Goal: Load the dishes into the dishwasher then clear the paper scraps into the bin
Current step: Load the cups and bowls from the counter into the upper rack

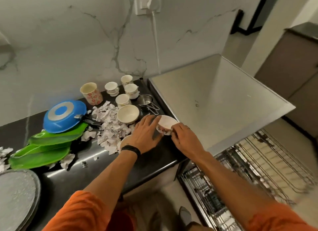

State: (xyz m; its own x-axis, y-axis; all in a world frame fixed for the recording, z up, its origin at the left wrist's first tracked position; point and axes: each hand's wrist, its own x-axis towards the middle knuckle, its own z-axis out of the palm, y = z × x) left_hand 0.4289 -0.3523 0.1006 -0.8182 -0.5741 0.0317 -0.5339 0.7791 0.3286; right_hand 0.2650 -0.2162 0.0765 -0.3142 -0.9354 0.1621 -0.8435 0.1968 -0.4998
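Cream-white with a dark flower band, the floral bowl (166, 125) sits tilted between both hands at the near right corner of the black counter (86, 170). The right hand (184, 137) grips its near rim with thumb and curled fingers. The left hand (146, 134) lies flat with straight fingers against its other side, likely steadying it for the lift. That corner is the counter's closest point to the dishwasher rack (258, 170), pulled out below and to the right of the right hand, so the carry looks short.

Just beyond the left hand's fingertips stands a plain bowl (128, 113), with four small cups (122, 99) and a steel measuring cup (145, 99) farther out. Under the left wrist another bowl's rim (123, 141) shows, mostly hidden. Paper scraps (111, 125) are heaped to the left of that hand, and farther left an upturned blue pan (64, 116) lies on green leaf-shaped plates (48, 144). A white dishwasher top (215, 101) juts out beyond the right hand, above the rack; the bowl will probably have to pass under its near edge.
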